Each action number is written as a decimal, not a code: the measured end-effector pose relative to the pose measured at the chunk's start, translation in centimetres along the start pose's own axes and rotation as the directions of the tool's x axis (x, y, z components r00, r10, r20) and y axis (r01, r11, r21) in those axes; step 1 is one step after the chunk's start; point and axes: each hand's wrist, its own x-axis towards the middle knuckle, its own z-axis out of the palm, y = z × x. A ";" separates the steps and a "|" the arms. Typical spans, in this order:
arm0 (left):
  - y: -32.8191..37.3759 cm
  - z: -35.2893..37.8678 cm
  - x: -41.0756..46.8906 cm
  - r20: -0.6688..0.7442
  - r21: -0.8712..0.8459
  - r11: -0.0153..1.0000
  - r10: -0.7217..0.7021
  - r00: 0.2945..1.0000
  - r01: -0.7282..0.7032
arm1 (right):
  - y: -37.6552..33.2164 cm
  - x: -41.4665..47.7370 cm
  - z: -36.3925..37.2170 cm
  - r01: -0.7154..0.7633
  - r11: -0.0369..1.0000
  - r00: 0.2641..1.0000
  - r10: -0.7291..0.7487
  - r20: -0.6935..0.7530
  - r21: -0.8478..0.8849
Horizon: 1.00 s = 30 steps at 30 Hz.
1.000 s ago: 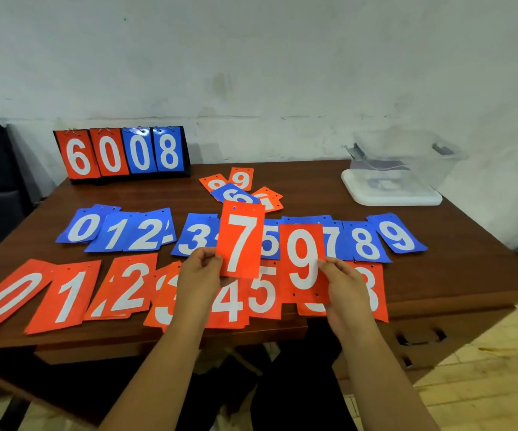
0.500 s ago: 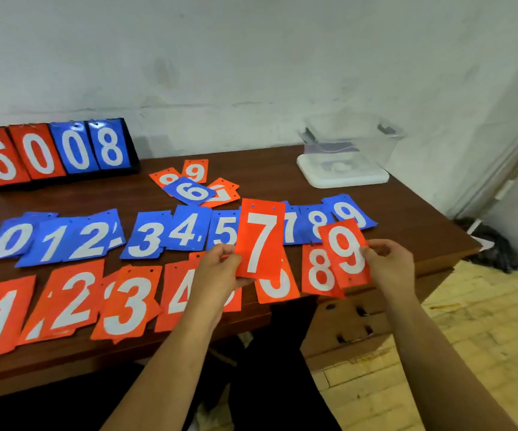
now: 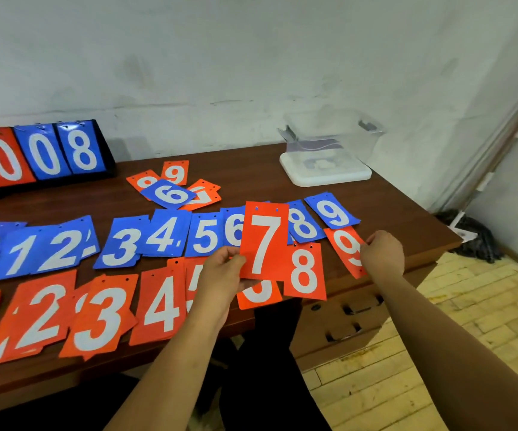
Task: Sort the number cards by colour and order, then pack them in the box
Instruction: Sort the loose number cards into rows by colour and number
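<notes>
My left hand (image 3: 223, 272) holds an orange 7 card (image 3: 264, 244) upright above the table, over the orange row. My right hand (image 3: 383, 251) grips an orange 9 card (image 3: 346, 248), tilted low over the table's right end beside the orange 8 card (image 3: 304, 270). A blue row of cards (image 3: 164, 237) runs from 0 to 9 behind an orange row (image 3: 99, 315). A small loose pile of cards (image 3: 174, 191) lies behind the rows. The clear plastic box (image 3: 332, 141) stands on its white lid at the back right.
A flip scoreboard (image 3: 43, 154) showing 0, 0, 8 stands at the back left against the wall. The brown table (image 3: 407, 219) ends just right of my right hand, with drawers below and a tiled floor beyond.
My right hand has carried the orange 9 rightward and down to the end of the orange row. The left hand keeps the 7 raised. The view has swung right.
</notes>
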 end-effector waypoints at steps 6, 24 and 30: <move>0.3 0.0 0.3 -0.003 -0.006 1.000 -0.010 1.000 0.010 | -0.5 0.5 0.5 0.043 0.998 0.986 -0.050 -0.160 -0.045; -2.4 2.1 1.1 0.270 0.687 0.597 0.321 0.908 -0.415 | -4.8 -6.7 -2.5 0.013 0.727 0.909 -0.294 0.294 0.686; -4.3 -0.6 2.3 0.430 0.866 0.078 0.391 0.814 -0.494 | -5.1 -8.3 0.5 -0.007 0.814 0.844 -0.307 0.439 0.581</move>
